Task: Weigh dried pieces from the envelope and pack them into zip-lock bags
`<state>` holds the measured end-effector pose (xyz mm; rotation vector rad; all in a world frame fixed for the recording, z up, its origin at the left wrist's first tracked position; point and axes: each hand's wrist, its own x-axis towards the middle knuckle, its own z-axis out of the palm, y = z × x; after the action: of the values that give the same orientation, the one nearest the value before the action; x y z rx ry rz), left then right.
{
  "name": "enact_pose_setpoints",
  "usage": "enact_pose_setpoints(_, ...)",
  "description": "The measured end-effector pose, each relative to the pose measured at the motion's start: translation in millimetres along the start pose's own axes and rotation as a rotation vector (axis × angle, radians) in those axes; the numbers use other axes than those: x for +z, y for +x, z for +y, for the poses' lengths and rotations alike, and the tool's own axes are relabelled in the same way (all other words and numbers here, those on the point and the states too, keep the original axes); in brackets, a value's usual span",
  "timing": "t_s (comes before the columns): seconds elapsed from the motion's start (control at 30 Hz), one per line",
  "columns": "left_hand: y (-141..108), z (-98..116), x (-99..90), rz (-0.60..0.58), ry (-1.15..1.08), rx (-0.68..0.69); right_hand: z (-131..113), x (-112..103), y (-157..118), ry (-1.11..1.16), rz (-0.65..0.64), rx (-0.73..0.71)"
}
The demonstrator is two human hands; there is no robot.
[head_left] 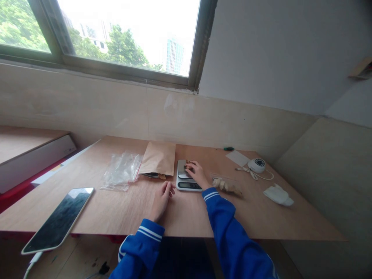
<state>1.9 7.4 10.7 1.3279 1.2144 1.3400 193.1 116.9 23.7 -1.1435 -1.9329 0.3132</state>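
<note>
My right hand point(198, 173) is over the metal plate of a small digital kitchen scale point(180, 184), its fingertips closed on a small brown dried piece point(187, 164). What exactly the piece is cannot be made out. My left hand point(163, 197) rests on the table in front of the scale's left side, fingers curled, with nothing visible in them. Left of the scale lies a brown paper bag point(160, 158), its mouth toward me and some brown bits showing there. Beside my right wrist is a clear plastic bag point(228, 186) with pale and brown pieces inside.
Clear zip bags point(122, 170) lie left of the paper bag. A phone point(59, 219) on a cable overhangs the table's front left edge. To the right are a white round device point(257, 165) with a cord, a white paper point(237, 158), a crumpled white cloth point(278, 195) and a green-handled tool point(229, 148).
</note>
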Motion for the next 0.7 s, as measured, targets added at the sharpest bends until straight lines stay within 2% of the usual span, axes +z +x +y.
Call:
enact_pose_setpoints(0.2, 0, 1, -0.3, -0.007, 0.000, -0.015, -10, -18, -5, 0.092, 0.174, 0.066)
enact_pose_setpoints(0.3, 0, 2, 0.0, 0.000, -0.003, -0.019, -12, -22, -12, 0.158, 0.123, 0.074)
enact_pose_setpoints(0.43, -1, 4, 0.0, 0.005, 0.009, -0.017, -10, -22, -25, 0.104, 0.016, 0.104)
enact_pose_setpoints(0.7, -1, 4, -0.7, -0.001, 0.018, -0.017, 1, -27, -28, 0.098, 0.078, 0.070)
